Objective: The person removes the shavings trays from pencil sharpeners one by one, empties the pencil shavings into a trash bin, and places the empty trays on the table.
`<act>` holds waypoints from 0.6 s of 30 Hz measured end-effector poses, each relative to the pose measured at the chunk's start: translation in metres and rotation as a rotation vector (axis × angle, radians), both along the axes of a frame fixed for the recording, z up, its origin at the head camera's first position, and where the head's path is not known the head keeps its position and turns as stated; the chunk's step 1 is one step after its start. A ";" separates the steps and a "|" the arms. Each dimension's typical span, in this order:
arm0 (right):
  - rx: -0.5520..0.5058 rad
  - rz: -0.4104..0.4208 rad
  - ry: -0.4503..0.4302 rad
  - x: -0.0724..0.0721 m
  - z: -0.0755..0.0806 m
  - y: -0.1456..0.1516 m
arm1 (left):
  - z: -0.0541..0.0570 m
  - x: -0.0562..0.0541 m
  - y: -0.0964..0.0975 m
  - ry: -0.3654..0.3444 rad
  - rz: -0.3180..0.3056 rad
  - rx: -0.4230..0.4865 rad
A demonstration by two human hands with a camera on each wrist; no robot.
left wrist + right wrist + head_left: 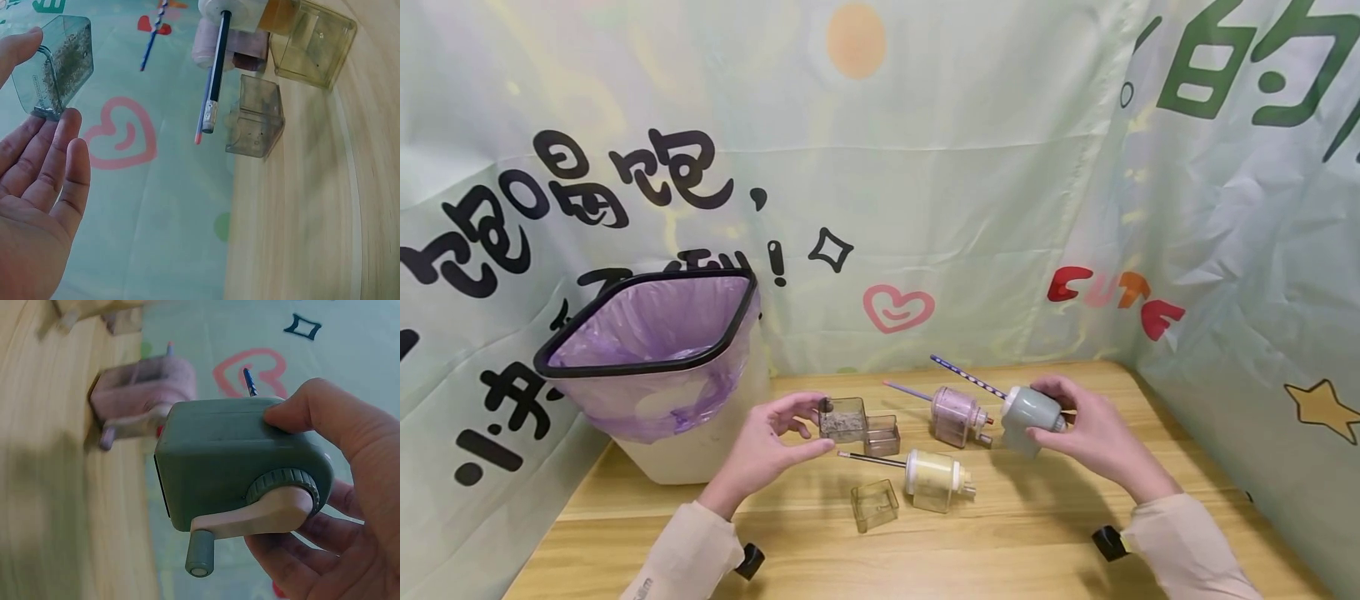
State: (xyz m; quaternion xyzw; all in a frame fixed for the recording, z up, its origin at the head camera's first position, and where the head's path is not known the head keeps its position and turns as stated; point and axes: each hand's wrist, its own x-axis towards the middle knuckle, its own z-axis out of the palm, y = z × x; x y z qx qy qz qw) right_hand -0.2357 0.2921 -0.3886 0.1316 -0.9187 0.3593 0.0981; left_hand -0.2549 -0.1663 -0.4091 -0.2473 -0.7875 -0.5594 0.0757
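Observation:
In the head view my left hand (758, 446) pinches a clear shavings drawer (842, 419) by its side, raised above the table. Pencil shavings fill part of this drawer in the left wrist view, the thumb above and fingertips below. My right hand (1090, 433) grips a grey-green crank pencil sharpener (1033, 410) in the air, and a blue patterned pencil (967, 377) sticks out of it. Its crank (256, 515) faces the right wrist camera. Between the hands stand a pink sharpener (952, 418) and a yellow sharpener (931, 482), each with a pencil in it.
A smoky drawer (882, 437) lies beside the pink sharpener, and an amber drawer (874, 506) lies in front of the yellow one. At the left stands a bin (662, 454) with a purple liner (662, 408). Printed cloth (985, 208) hangs behind the wooden table (985, 558).

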 end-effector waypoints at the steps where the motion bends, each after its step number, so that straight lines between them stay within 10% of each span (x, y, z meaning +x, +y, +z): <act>1: 0.009 -0.010 -0.003 0.000 -0.002 0.002 | 0.000 0.000 -0.001 0.001 0.005 -0.002; 18: 0.093 -0.126 -0.002 -0.006 -0.034 0.042 | -0.001 0.002 -0.009 -0.004 0.039 -0.012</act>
